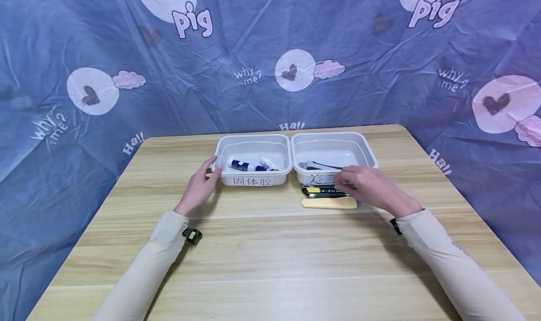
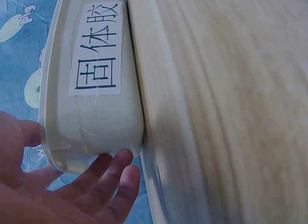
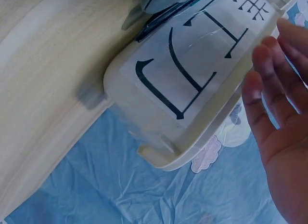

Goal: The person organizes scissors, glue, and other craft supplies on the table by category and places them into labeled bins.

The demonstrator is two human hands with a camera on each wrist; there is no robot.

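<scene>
Two white plastic trays stand side by side at the table's far middle. The left tray (image 1: 253, 136) (image 2: 96, 127) carries a label in Chinese characters (image 2: 98, 53) and holds two glue sticks (image 1: 247, 166). My left hand (image 1: 214, 167) (image 2: 113, 173) touches its front left corner with relaxed fingers. The right tray (image 1: 334, 134) (image 3: 159, 113) holds a dark utility knife (image 1: 314, 165). My right hand (image 1: 344, 181) (image 3: 274, 94) hovers with straight fingers at this tray's front wall, just above a yellow and black utility knife (image 1: 321, 191). It holds nothing.
A beige flat tool (image 1: 328, 203) lies on the wooden table (image 1: 270, 255) just in front of the yellow knife. A blue printed cloth (image 1: 270, 53) hangs behind and around the table. A small black device (image 1: 192, 235) is strapped at the left wrist.
</scene>
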